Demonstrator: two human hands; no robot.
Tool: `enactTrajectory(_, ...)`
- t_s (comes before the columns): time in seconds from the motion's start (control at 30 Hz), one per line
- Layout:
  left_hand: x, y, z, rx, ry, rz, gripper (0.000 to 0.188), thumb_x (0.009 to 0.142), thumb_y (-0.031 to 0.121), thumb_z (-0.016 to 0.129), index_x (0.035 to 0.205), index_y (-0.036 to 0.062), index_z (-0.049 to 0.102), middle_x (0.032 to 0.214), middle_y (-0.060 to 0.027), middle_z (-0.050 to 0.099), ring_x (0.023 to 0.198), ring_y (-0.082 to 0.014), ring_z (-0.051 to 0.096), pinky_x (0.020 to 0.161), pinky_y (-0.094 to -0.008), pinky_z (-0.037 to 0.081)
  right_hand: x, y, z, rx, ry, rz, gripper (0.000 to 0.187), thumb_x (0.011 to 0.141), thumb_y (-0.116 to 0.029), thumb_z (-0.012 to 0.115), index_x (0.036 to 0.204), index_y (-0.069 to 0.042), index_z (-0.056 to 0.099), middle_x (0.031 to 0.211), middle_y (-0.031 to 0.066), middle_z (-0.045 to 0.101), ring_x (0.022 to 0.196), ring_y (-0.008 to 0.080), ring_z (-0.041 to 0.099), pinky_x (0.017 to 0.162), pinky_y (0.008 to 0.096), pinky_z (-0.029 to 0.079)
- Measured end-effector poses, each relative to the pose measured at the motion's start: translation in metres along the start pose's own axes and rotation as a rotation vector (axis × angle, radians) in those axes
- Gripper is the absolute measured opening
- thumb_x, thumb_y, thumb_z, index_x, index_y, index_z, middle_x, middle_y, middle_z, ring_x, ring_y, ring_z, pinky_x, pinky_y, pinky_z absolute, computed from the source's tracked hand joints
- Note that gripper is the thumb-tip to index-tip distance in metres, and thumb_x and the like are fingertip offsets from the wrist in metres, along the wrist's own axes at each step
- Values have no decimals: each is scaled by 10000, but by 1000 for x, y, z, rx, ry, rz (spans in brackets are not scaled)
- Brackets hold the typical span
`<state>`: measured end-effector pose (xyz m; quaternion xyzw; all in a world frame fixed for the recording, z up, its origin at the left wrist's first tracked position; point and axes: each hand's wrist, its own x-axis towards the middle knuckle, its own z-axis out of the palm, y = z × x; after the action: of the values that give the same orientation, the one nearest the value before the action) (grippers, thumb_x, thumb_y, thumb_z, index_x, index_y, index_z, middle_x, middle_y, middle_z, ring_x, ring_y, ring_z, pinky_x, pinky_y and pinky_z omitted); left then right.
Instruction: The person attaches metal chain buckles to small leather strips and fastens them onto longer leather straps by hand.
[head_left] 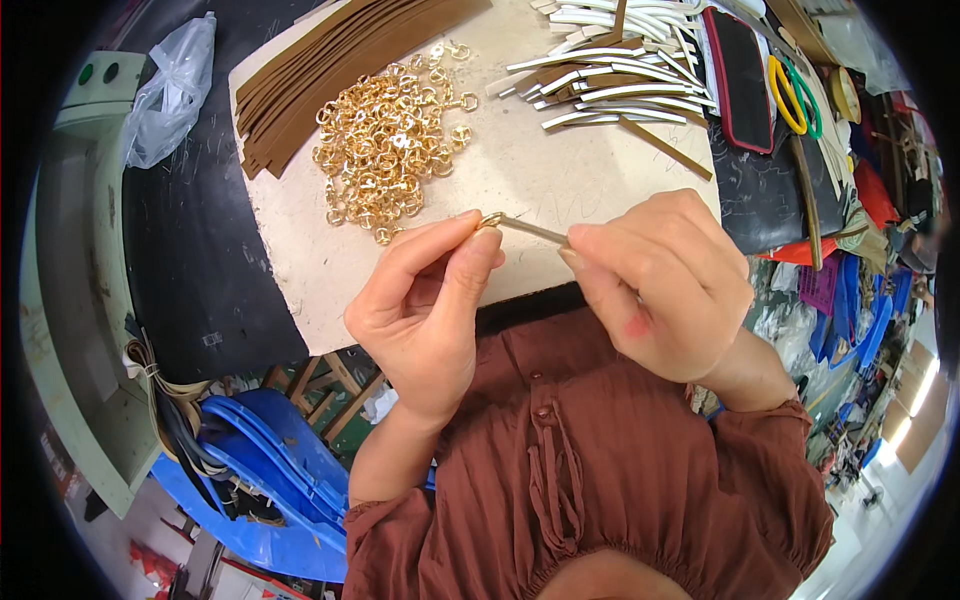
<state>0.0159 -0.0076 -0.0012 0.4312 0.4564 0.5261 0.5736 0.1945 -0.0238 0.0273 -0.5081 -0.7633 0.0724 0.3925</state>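
Between the thumb and forefinger of my left hand [425,310] is a small gold metal ring fitting [489,222], partly covered by the fingertips. A narrow brown strip [535,231] runs from this fitting to my right hand [672,285], which pinches its other end. The strip meets the fitting at the left fingertips; whether it passes through cannot be made out. Both hands are above the near edge of a pale board [560,180]. Beyond my left hand lies a heap of similar gold fittings [385,140].
Long brown strips [340,70] lie stacked at the board's far left. White-and-brown strips [620,85] are piled at the far right, beside a red-edged phone [738,80] and yellow-handled scissors [786,95]. A clear plastic bag [175,90] lies at left, and blue plastic [270,460] is below.
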Motion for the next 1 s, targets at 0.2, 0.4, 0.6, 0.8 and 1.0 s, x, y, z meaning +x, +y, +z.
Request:
enactTrajectory(0.2,-4,-9,1,252,20,309,247,761,-125,730,989,-41,686,889,-138,683,754,-161,659,666,-236,518,-2,-4,4,-23,19,-82,335,603,79,763,916,-16,687,756,59,609,626,221,566,548,298,460)
enactTrajectory(0.4,-4,-11,5,361,3,489,272,715,-138,751,956,-26,693,882,-163,694,763,-198,675,657,-254,527,-2,-1,11,-52,47,-156,305,615,63,735,910,10,679,746,60,588,606,220,556,539,310,456)
enactTrajectory(0.6,-5,-10,12,371,10,458,222,747,-128,729,940,-27,688,907,-158,699,725,-181,650,606,-242,498,0,-1,12,-70,33,-150,305,610,44,727,910,17,676,728,61,579,602,222,552,532,313,448)
enactTrajectory(0.8,-2,-11,10,519,-8,476,221,762,-126,711,951,-14,694,889,-113,708,659,-159,580,560,-238,447,0,-3,15,24,-10,11,266,633,34,740,886,-22,679,730,52,611,622,237,569,548,309,453)
enactTrajectory(1.0,-3,-1,3,653,-107,389,249,774,-109,701,995,4,703,855,-99,698,618,-167,540,555,-250,430,8,5,3,111,-145,119,222,654,18,767,848,-47,681,754,49,650,655,232,596,569,317,473)
